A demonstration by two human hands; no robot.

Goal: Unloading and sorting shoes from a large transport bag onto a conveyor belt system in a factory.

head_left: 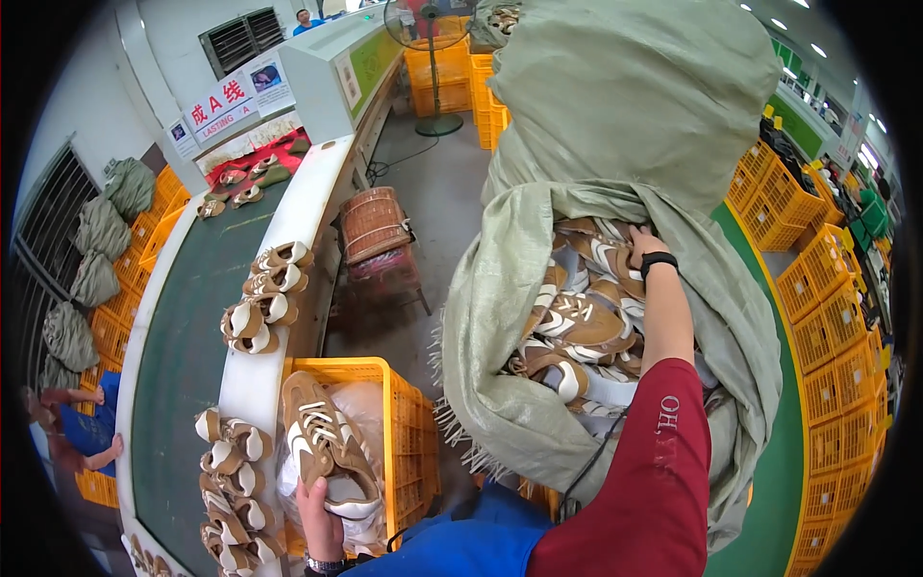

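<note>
My left hand (320, 521) grips a brown sneaker (325, 428) with white side stripes and pale laces. Its fingers wrap the heel end, and the toe points away from me above an orange crate (411, 452) with clear plastic film in it. On the right, a big grey-green woven sack (510, 385) gapes open, full of similar brown-and-white sneakers (582, 322). My right hand (646, 244), with a black wristband, reaches to the far side of the sack's mouth. Its fingers are curled against a sneaker (608, 258) there, their tips partly hidden.
Sneakers in rows (236, 490) line the white ledge of a green conveyor (192, 317) at left. Beyond stand a wicker basket (374, 224) on a stool and a floor fan (430, 58). Stacked orange crates (827, 337) edge the right. Another person's arm (96, 452) shows at far left.
</note>
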